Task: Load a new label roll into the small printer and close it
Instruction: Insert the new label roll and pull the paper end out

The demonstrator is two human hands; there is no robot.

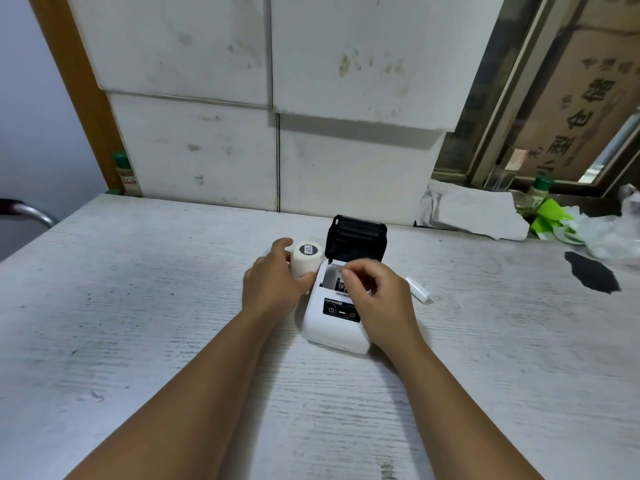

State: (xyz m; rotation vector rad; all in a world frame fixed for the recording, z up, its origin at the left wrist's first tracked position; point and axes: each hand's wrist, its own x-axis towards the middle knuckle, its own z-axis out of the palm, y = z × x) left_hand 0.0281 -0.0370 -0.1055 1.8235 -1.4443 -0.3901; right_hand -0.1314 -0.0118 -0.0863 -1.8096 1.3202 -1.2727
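Note:
A small white printer sits on the table with its black lid swung up and open. My left hand is wrapped around a white label roll that stands upright just left of the printer. My right hand hovers over the printer's open roll bay, thumb and forefinger pinched together; whether they hold anything I cannot tell. The bay is partly hidden by that hand.
A small white tube, like a bare roll core, lies right of the printer. Crumpled paper, green scraps and plastic bags crowd the far right. White foam boxes rise behind. A black patch marks the tabletop.

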